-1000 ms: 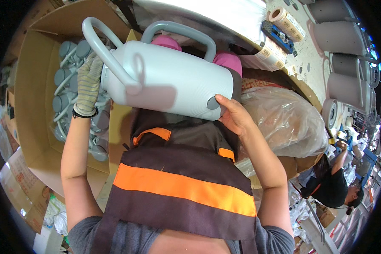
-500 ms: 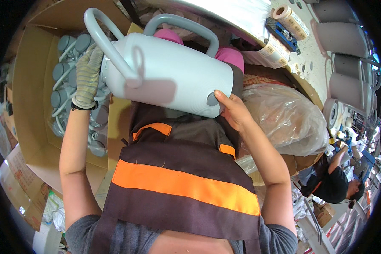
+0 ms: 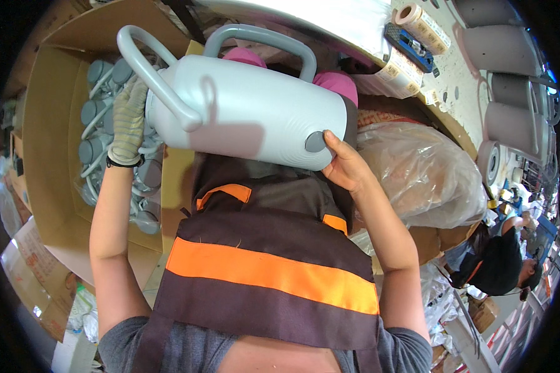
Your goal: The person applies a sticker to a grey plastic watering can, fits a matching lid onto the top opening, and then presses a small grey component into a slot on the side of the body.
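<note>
A large pale grey-blue jug (image 3: 249, 96) lies on its side across my lap, held in both hands. It has a grey side handle (image 3: 261, 31) on its far side, a grey loop handle (image 3: 158, 81) toward its left end and a dark grey round disc (image 3: 315, 142) near its base. My left hand (image 3: 129, 118), in a striped knit glove, is closed round the left end, its fingers partly hidden behind the jug. My bare right hand (image 3: 344, 163) grips the base end from below, the thumb beside the disc.
At left, an open cardboard box (image 3: 56, 155) holds several grey-capped parts (image 3: 93, 112). A clear plastic bag (image 3: 417, 174) bulges at right. Label rolls (image 3: 422, 28) and a blue tool (image 3: 410, 48) lie on the table, with grey jugs (image 3: 510, 127) beyond. Another person (image 3: 494, 264) works at far right.
The jug has turned slightly in my hands, and its loop handle and side handle have shifted a little to the left. Both hands keep their hold.
</note>
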`<control>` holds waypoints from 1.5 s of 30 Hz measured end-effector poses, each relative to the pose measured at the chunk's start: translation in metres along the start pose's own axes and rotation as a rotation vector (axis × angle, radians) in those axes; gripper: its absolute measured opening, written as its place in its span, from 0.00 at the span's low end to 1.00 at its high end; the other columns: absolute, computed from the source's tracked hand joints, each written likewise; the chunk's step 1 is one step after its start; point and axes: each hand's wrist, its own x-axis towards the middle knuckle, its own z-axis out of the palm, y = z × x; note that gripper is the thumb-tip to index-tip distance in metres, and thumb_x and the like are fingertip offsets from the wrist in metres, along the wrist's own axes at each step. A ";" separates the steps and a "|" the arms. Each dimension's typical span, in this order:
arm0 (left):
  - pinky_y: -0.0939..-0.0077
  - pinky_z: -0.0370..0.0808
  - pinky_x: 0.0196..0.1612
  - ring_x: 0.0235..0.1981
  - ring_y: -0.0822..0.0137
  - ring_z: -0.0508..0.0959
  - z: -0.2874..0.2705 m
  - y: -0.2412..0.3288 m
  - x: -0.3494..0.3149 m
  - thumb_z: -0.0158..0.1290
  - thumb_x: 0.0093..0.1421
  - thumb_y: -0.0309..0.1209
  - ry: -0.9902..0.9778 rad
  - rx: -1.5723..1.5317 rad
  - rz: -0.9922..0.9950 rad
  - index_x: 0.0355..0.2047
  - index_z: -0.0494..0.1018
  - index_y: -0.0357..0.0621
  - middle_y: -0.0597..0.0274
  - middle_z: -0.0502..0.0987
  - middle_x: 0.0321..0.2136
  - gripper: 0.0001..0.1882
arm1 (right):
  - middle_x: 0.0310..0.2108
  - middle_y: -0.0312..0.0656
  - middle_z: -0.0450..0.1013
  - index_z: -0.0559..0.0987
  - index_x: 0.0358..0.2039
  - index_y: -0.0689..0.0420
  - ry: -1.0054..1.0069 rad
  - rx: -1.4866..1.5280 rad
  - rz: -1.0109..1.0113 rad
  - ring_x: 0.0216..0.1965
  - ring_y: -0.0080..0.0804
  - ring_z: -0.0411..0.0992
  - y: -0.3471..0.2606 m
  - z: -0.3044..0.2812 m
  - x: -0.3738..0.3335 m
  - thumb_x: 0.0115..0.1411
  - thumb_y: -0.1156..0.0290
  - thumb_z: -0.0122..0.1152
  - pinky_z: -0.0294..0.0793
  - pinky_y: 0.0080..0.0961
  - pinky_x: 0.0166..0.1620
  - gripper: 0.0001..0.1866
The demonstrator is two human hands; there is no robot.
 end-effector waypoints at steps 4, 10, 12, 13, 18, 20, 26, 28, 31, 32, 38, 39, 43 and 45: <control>0.79 0.70 0.43 0.37 0.75 0.72 -0.008 -0.007 0.000 0.46 0.64 0.36 -0.006 -0.035 -0.003 0.45 0.71 0.34 0.62 0.75 0.38 0.17 | 0.51 0.44 0.68 0.63 0.56 0.63 -0.054 -0.023 0.022 0.53 0.35 0.67 -0.003 0.001 -0.001 0.55 0.59 0.64 0.66 0.34 0.57 0.34; 0.83 0.70 0.40 0.34 0.78 0.72 -0.010 -0.008 -0.003 0.48 0.64 0.32 -0.036 0.020 0.059 0.45 0.71 0.35 0.66 0.75 0.37 0.14 | 0.51 0.44 0.67 0.63 0.56 0.64 0.006 -0.118 -0.001 0.53 0.36 0.67 -0.006 0.010 -0.002 0.54 0.63 0.65 0.66 0.34 0.56 0.34; 0.84 0.71 0.39 0.34 0.77 0.72 -0.013 -0.011 -0.003 0.48 0.64 0.32 -0.062 0.034 0.082 0.45 0.71 0.36 0.66 0.75 0.37 0.14 | 0.51 0.45 0.67 0.62 0.56 0.65 0.055 -0.132 0.017 0.53 0.36 0.66 -0.008 0.017 -0.002 0.53 0.62 0.65 0.65 0.34 0.56 0.35; 0.84 0.71 0.39 0.34 0.77 0.73 -0.013 -0.012 -0.004 0.47 0.64 0.32 -0.036 -0.010 0.052 0.45 0.71 0.36 0.66 0.75 0.36 0.14 | 0.51 0.46 0.67 0.62 0.56 0.65 0.065 -0.135 0.022 0.53 0.36 0.66 -0.008 0.018 -0.003 0.53 0.61 0.66 0.64 0.34 0.57 0.36; 0.85 0.72 0.38 0.34 0.77 0.74 -0.013 -0.012 -0.016 0.46 0.65 0.32 0.012 -0.059 -0.002 0.44 0.71 0.36 0.65 0.75 0.36 0.13 | 0.52 0.49 0.65 0.60 0.57 0.67 0.152 -0.125 -0.002 0.55 0.38 0.63 0.011 0.019 -0.007 0.52 0.57 0.66 0.60 0.34 0.58 0.40; 0.84 0.71 0.40 0.36 0.77 0.73 -0.024 -0.026 -0.017 0.45 0.65 0.33 -0.052 -0.089 -0.005 0.45 0.71 0.36 0.66 0.75 0.36 0.14 | 0.53 0.50 0.64 0.60 0.57 0.68 0.229 -0.152 -0.063 0.56 0.40 0.62 0.020 0.020 -0.009 0.52 0.56 0.66 0.58 0.34 0.59 0.40; 0.76 0.69 0.44 0.38 0.73 0.71 -0.032 -0.036 -0.028 0.45 0.65 0.37 0.019 0.404 0.290 0.46 0.70 0.32 0.62 0.75 0.36 0.19 | 0.51 0.50 0.64 0.61 0.55 0.70 0.422 -0.387 -0.262 0.53 0.35 0.62 0.023 0.038 -0.019 0.50 0.56 0.67 0.60 0.31 0.56 0.41; 0.70 0.69 0.46 0.43 0.64 0.72 -0.037 -0.041 -0.037 0.47 0.64 0.36 0.064 0.589 0.444 0.47 0.69 0.32 0.54 0.74 0.40 0.18 | 0.49 0.49 0.65 0.62 0.54 0.69 0.475 -0.459 -0.321 0.52 0.34 0.63 0.025 0.041 -0.022 0.49 0.56 0.69 0.61 0.30 0.55 0.40; 0.62 0.66 0.52 0.50 0.49 0.69 -0.041 -0.037 -0.050 0.47 0.61 0.29 0.024 0.892 0.567 0.49 0.68 0.33 0.44 0.69 0.49 0.17 | 0.46 0.48 0.67 0.63 0.52 0.69 0.503 -0.500 -0.350 0.49 0.33 0.65 0.023 0.051 -0.027 0.48 0.57 0.70 0.63 0.29 0.54 0.40; 0.62 0.65 0.52 0.51 0.48 0.69 -0.040 -0.034 -0.055 0.47 0.61 0.27 -0.004 0.895 0.521 0.50 0.67 0.33 0.44 0.68 0.50 0.17 | 0.46 0.47 0.67 0.63 0.51 0.68 0.520 -0.514 -0.362 0.48 0.32 0.66 0.024 0.054 -0.027 0.47 0.57 0.71 0.63 0.28 0.53 0.39; 0.59 0.64 0.54 0.52 0.47 0.68 -0.046 -0.050 -0.075 0.43 0.63 0.27 0.017 0.932 0.596 0.49 0.67 0.32 0.45 0.70 0.49 0.16 | 0.42 0.47 0.69 0.65 0.47 0.67 0.636 -0.640 -0.440 0.46 0.32 0.67 0.040 0.046 -0.031 0.47 0.57 0.71 0.65 0.27 0.51 0.35; 0.59 0.64 0.54 0.52 0.47 0.68 -0.048 -0.052 -0.076 0.42 0.63 0.27 0.007 0.963 0.623 0.49 0.67 0.32 0.45 0.70 0.49 0.16 | 0.42 0.47 0.69 0.65 0.46 0.67 0.647 -0.625 -0.452 0.46 0.32 0.67 0.043 0.044 -0.030 0.47 0.57 0.71 0.65 0.26 0.51 0.34; 0.59 0.63 0.55 0.54 0.47 0.67 -0.045 -0.053 -0.076 0.44 0.62 0.27 0.004 0.832 0.584 0.51 0.66 0.32 0.44 0.68 0.51 0.17 | 0.41 0.47 0.70 0.66 0.46 0.66 0.597 -0.486 -0.418 0.45 0.31 0.67 0.044 0.042 -0.029 0.47 0.57 0.71 0.65 0.26 0.50 0.34; 0.59 0.59 0.58 0.57 0.47 0.64 -0.048 -0.053 -0.075 0.44 0.62 0.29 -0.023 0.811 0.475 0.54 0.62 0.32 0.42 0.64 0.54 0.21 | 0.41 0.46 0.70 0.67 0.46 0.66 0.580 -0.446 -0.408 0.43 0.29 0.68 0.045 0.037 -0.024 0.48 0.57 0.71 0.66 0.25 0.49 0.33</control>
